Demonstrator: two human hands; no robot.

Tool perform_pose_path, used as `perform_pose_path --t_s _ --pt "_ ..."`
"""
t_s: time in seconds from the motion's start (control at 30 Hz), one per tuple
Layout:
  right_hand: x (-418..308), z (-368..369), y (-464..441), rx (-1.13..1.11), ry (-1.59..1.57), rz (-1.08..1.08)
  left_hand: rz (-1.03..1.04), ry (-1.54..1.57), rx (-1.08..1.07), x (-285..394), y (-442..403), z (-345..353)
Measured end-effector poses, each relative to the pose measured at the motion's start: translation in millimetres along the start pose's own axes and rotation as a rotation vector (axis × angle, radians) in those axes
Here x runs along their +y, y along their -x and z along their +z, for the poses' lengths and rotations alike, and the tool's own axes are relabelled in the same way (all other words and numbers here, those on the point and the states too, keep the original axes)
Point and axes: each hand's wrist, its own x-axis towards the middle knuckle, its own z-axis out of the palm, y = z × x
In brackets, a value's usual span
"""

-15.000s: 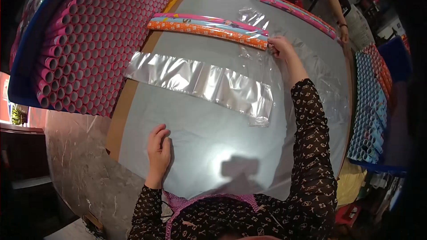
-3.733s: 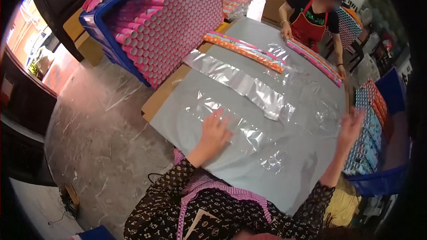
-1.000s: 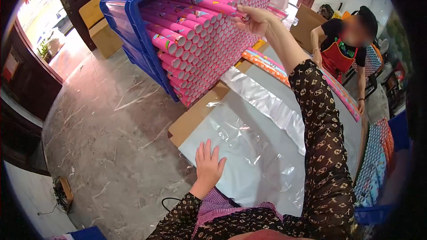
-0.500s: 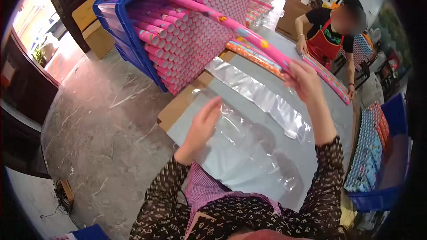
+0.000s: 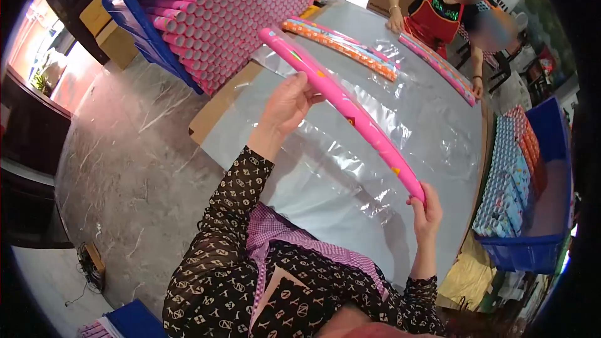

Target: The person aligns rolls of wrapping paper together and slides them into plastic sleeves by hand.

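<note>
A pink patterned roll of wrapping paper (image 5: 343, 104) is held slantwise above the table between both hands. My left hand (image 5: 289, 101) is closed around it toward its upper left end. At the lower right end, my right hand (image 5: 427, 211) grips the tip between thumb and fingers. Beneath the roll, clear plastic sleeves (image 5: 332, 159) lie flat on the grey-covered table (image 5: 282, 181). Beyond it rests a bundle of orange and blue rolls (image 5: 341, 47).
At upper left a blue crate (image 5: 128, 9) holds many stacked pink rolls (image 5: 231, 15). Across the table a co-worker in a red apron (image 5: 433, 22) handles another bundle of rolls (image 5: 438, 67). A second blue crate (image 5: 538, 244) with blue and orange rolls stands at right.
The pink roll has come away from the stack and down over the table. My right hand moved toward me with it, and my left hand has taken hold of it.
</note>
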Motion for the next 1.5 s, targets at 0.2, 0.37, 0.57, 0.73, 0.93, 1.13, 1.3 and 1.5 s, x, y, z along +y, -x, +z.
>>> perform_pose_path --t_s 0.2,0.37,0.57,0.73,0.93,1.13,1.3,1.5 --pt "25.4 -28.4 36.5 0.021 -0.292 0.267 0.082 -0.005 -0.031 9.5 0.2 -1.6" --pt "38.9 -57.7 55.6 0.026 -0.332 0.425 0.048 0.006 -0.055 5.2 1.4 -1.1" --pt "52.2 -88.9 75.7 -0.017 -0.332 0.547 -0.032 -0.066 0.004 -17.4 14.7 -5.8" --pt "60.4 -116.2 93.3 -0.035 -0.192 0.644 -0.184 -0.042 -0.125 -42.3 24.6 -15.5" --pt "90.4 -138.4 132.6 -0.056 -0.272 0.748 -0.316 -0.536 -0.191 -62.2 37.6 -4.0" --pt "101.7 -145.3 139.6 0.008 -0.331 0.728 -0.332 -0.51 -0.18 -84.5 46.5 3.6" --pt "111.8 -152.6 141.8 -0.025 -0.241 0.709 -0.345 -0.487 -0.106 -99.7 46.3 5.2" --pt "107.4 -151.9 134.3 -0.006 -0.244 0.761 -0.287 -0.402 -0.04 -111.4 47.3 16.3"
